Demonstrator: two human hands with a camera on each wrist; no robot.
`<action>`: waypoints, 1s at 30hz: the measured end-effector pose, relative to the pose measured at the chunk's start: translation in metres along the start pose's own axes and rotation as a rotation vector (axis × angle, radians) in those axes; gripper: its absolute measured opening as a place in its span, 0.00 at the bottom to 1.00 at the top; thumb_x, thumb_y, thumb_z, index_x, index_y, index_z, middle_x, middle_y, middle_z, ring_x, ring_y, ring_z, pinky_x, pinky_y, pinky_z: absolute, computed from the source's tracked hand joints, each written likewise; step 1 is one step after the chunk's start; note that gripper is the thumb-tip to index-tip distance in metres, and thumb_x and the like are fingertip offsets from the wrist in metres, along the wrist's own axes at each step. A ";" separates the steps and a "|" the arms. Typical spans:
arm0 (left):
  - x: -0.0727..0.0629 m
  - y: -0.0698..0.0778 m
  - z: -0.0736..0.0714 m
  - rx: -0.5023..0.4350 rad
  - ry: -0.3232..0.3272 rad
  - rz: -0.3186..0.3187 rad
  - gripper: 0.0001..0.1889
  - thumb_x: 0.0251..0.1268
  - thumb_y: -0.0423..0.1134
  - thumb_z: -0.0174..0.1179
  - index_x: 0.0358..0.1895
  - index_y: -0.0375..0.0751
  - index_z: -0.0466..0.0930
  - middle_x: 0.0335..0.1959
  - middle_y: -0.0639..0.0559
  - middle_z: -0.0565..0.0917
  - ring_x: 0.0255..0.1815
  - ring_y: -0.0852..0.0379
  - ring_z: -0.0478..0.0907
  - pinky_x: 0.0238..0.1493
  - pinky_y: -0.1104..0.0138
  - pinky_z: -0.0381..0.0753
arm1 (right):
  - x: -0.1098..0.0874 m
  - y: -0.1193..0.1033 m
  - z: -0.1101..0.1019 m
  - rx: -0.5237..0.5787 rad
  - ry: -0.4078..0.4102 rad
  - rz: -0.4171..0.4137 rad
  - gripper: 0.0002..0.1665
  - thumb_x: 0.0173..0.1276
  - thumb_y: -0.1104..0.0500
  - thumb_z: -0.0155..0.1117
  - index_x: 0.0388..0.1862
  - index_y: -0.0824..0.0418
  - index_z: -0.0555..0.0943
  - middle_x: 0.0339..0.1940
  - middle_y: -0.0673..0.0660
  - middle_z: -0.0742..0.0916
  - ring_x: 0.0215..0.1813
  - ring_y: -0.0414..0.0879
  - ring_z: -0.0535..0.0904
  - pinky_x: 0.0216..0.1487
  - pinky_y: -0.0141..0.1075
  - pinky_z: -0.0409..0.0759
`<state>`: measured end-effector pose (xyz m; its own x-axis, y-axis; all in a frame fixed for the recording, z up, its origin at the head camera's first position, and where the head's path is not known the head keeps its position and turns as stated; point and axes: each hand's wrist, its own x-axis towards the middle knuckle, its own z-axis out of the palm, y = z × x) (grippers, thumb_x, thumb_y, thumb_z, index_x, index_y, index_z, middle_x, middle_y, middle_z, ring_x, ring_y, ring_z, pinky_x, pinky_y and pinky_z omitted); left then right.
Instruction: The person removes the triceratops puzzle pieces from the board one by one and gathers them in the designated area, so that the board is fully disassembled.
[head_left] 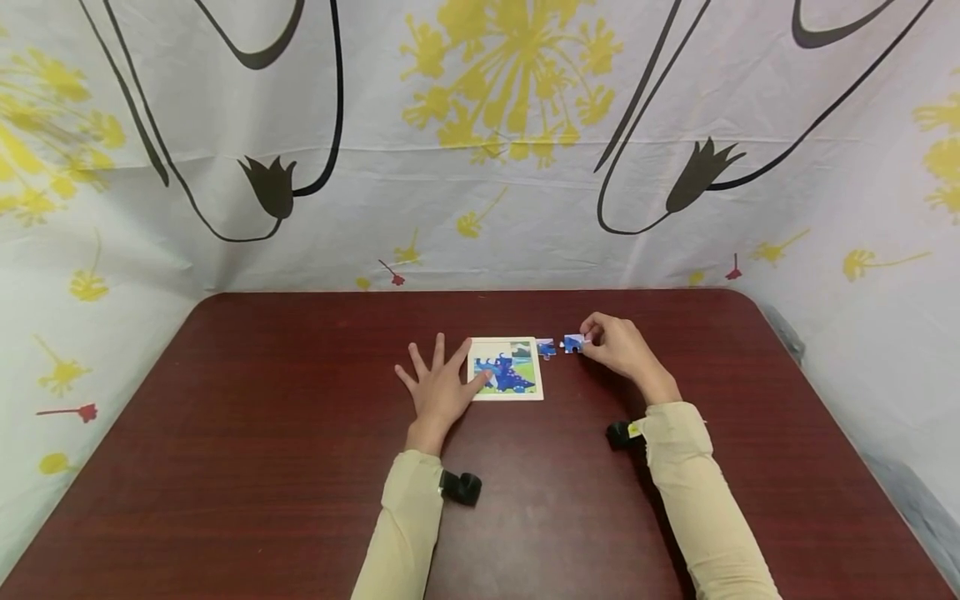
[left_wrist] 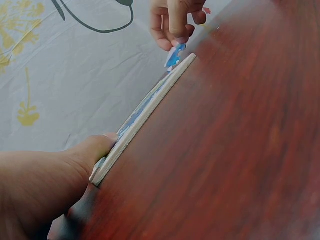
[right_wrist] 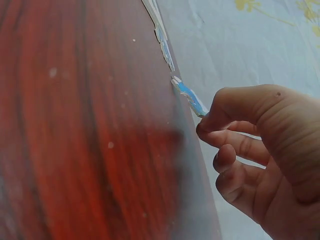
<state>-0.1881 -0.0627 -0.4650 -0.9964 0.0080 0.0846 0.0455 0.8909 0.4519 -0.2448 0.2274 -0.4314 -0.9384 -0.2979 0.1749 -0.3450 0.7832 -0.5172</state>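
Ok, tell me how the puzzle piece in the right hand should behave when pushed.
The puzzle piece is probably stiff: pinched at one end by the right hand, it shows no clear sag. It looks thin and small, so likely light. Being flat, it should slide rather than roll.

We are facing a dark reddish-brown, wood-grained surface (head_left: 262, 475) with rounded far corners. Behind it and along both sides, creased white sheeting (head_left: 525, 225) is hanging, showing large yellow flower bursts (head_left: 517, 75), dark tulip-like blooms (head_left: 272, 187) on curving stems, and small red flowers (head_left: 396, 277). Light is reflecting palely off the surface's near middle.
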 end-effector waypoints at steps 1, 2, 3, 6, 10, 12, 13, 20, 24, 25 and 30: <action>0.000 0.000 0.000 -0.002 0.001 0.000 0.38 0.56 0.68 0.53 0.70 0.61 0.60 0.74 0.44 0.50 0.70 0.30 0.31 0.59 0.33 0.27 | 0.000 0.000 0.000 0.000 -0.003 0.000 0.10 0.55 0.65 0.63 0.37 0.65 0.78 0.27 0.53 0.82 0.26 0.45 0.74 0.32 0.40 0.72; 0.000 0.000 0.000 -0.002 0.003 0.000 0.38 0.56 0.68 0.53 0.70 0.61 0.60 0.74 0.44 0.50 0.70 0.30 0.31 0.59 0.33 0.27 | 0.000 0.001 0.001 0.000 -0.006 0.000 0.09 0.55 0.65 0.63 0.37 0.65 0.78 0.27 0.53 0.82 0.26 0.44 0.74 0.33 0.40 0.72; 0.000 0.000 0.000 -0.004 0.005 0.001 0.38 0.56 0.68 0.53 0.70 0.61 0.60 0.74 0.44 0.50 0.70 0.30 0.31 0.59 0.33 0.27 | 0.000 0.002 0.001 0.001 -0.008 -0.002 0.09 0.55 0.66 0.63 0.36 0.64 0.79 0.27 0.53 0.82 0.26 0.44 0.74 0.33 0.40 0.72; 0.000 0.000 0.000 -0.004 0.004 0.001 0.38 0.56 0.68 0.53 0.70 0.61 0.60 0.74 0.45 0.50 0.70 0.31 0.31 0.59 0.33 0.26 | 0.001 0.003 0.002 0.008 -0.007 -0.010 0.08 0.54 0.66 0.63 0.35 0.63 0.79 0.27 0.53 0.82 0.26 0.44 0.75 0.33 0.40 0.72; 0.000 0.001 0.000 -0.006 0.002 -0.001 0.38 0.56 0.68 0.53 0.70 0.61 0.60 0.74 0.45 0.50 0.71 0.31 0.31 0.59 0.34 0.26 | 0.001 0.005 0.004 0.014 -0.004 -0.013 0.08 0.54 0.66 0.63 0.35 0.62 0.79 0.27 0.52 0.81 0.25 0.43 0.74 0.32 0.40 0.71; 0.000 0.000 0.000 -0.006 0.004 -0.001 0.38 0.56 0.68 0.53 0.70 0.61 0.60 0.74 0.45 0.50 0.71 0.31 0.31 0.59 0.34 0.26 | 0.001 0.007 0.005 0.016 -0.004 -0.015 0.08 0.54 0.66 0.64 0.35 0.62 0.79 0.26 0.52 0.81 0.24 0.43 0.73 0.32 0.40 0.71; 0.000 0.000 0.000 -0.006 0.003 -0.002 0.38 0.56 0.68 0.53 0.70 0.61 0.60 0.74 0.45 0.50 0.71 0.31 0.31 0.59 0.34 0.26 | 0.001 0.007 0.005 0.016 -0.004 -0.016 0.08 0.54 0.66 0.63 0.34 0.62 0.79 0.26 0.52 0.81 0.24 0.43 0.73 0.32 0.40 0.71; 0.000 -0.001 0.000 -0.004 0.000 0.000 0.38 0.56 0.67 0.53 0.70 0.61 0.60 0.74 0.45 0.50 0.71 0.31 0.31 0.59 0.34 0.27 | 0.000 0.009 0.007 0.043 -0.010 -0.010 0.08 0.54 0.66 0.63 0.35 0.63 0.78 0.26 0.52 0.80 0.25 0.43 0.73 0.33 0.40 0.71; 0.000 -0.001 0.000 -0.007 -0.002 0.001 0.38 0.56 0.68 0.53 0.70 0.61 0.60 0.74 0.45 0.50 0.71 0.31 0.31 0.59 0.33 0.27 | 0.000 0.010 0.008 0.049 -0.008 -0.005 0.08 0.54 0.66 0.64 0.35 0.63 0.78 0.26 0.53 0.80 0.26 0.44 0.74 0.33 0.40 0.71; 0.000 -0.001 0.000 -0.008 -0.002 0.001 0.38 0.56 0.68 0.53 0.70 0.61 0.60 0.74 0.45 0.50 0.71 0.31 0.31 0.59 0.33 0.27 | 0.000 0.010 0.008 0.049 -0.008 -0.005 0.08 0.54 0.66 0.64 0.35 0.63 0.78 0.26 0.53 0.80 0.26 0.45 0.74 0.33 0.41 0.71; 0.000 0.000 0.000 -0.006 -0.002 -0.001 0.38 0.56 0.68 0.53 0.70 0.61 0.60 0.74 0.45 0.50 0.71 0.31 0.31 0.59 0.33 0.27 | 0.001 0.011 0.009 0.046 -0.011 -0.004 0.08 0.53 0.66 0.63 0.34 0.63 0.78 0.26 0.54 0.79 0.27 0.45 0.73 0.33 0.40 0.71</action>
<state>-0.1881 -0.0631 -0.4650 -0.9966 0.0081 0.0821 0.0449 0.8883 0.4571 -0.2491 0.2305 -0.4441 -0.9366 -0.3072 0.1686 -0.3478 0.7560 -0.5545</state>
